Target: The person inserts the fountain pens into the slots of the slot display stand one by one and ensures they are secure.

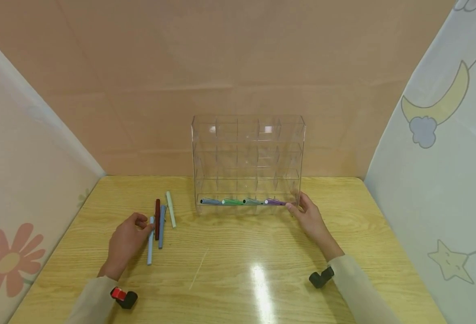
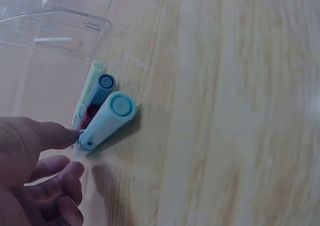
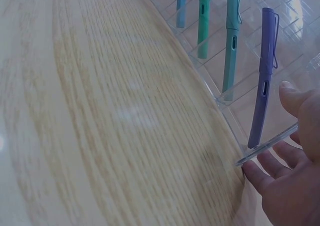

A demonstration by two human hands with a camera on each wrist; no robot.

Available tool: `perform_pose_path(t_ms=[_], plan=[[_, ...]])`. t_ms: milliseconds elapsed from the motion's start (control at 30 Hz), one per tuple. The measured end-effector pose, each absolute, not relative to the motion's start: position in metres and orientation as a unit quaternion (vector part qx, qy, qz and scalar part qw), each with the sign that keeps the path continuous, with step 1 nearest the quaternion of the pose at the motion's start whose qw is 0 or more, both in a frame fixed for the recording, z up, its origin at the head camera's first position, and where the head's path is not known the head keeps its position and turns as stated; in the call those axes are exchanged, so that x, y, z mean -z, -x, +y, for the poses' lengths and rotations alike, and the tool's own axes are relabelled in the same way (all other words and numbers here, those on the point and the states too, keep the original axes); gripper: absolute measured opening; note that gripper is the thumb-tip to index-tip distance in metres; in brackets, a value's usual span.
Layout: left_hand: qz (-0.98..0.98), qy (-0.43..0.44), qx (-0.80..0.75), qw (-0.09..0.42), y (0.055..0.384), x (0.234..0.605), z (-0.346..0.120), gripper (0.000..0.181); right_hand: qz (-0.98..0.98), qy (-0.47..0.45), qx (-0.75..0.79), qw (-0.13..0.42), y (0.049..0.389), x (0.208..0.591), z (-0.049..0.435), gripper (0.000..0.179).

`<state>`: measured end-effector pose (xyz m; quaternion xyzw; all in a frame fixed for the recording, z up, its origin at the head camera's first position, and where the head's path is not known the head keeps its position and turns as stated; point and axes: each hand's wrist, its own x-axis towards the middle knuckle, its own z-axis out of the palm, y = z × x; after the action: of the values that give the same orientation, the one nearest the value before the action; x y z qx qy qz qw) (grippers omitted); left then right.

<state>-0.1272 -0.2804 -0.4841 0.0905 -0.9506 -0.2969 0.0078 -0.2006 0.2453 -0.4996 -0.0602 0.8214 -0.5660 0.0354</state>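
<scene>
Peach-coloured cloth (image 1: 229, 54) rose behind a wood-grain table (image 1: 229, 288), between a flower-printed sheet (image 1: 27, 148) on the left and a moon-and-star sheet (image 1: 444, 189) on the right. Wood ran in a broad strip between the loose pens and the clear rack (image 1: 247, 141), and another stretch lay between the right hand (image 1: 312, 220) and the right table edge.

Upright near the table's back edge, the rack was divided into tiers and columns. Its bottom tier held four pens in a row: from the left, a grey-blue pen (image 1: 210, 201), a green pen (image 1: 233, 202), a teal pen (image 1: 253, 202) and a purple pen (image 1: 274, 202). The right hand gripped the lower right corner, thumb beside the purple pen, fingers outside the side wall.

Four more pens lay close together on the table's left half: a pale green pen (image 1: 170, 209), a dark red pen (image 1: 157, 220), a blue pen (image 1: 161, 229) and, nearest the front, a light blue pen (image 1: 150, 245). At its far end was the left hand (image 1: 126, 243), thumb touching it, the other fingers loosely bent, a narrow gap between them and the thumb.
</scene>
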Motion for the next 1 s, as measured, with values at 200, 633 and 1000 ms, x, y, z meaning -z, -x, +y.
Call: perform_pose_path(t_ms=[200,633,1000], plan=[[-0.953,-0.093,0.287,0.0,0.13,0.485,-0.281,0.042,0.821,0.062,0.567,0.034,0.201,0.501,0.246,0.067],[-0.961,-0.082,0.254,-0.066,0.145,0.476,-0.281,0.045,0.818,0.062,0.571,0.035,0.201,0.501,0.246,0.068],[-0.963,-0.101,0.231,-0.093,0.15,0.474,-0.283,0.047,0.819,0.065,0.569,0.039,0.202,0.501,0.247,0.068]])
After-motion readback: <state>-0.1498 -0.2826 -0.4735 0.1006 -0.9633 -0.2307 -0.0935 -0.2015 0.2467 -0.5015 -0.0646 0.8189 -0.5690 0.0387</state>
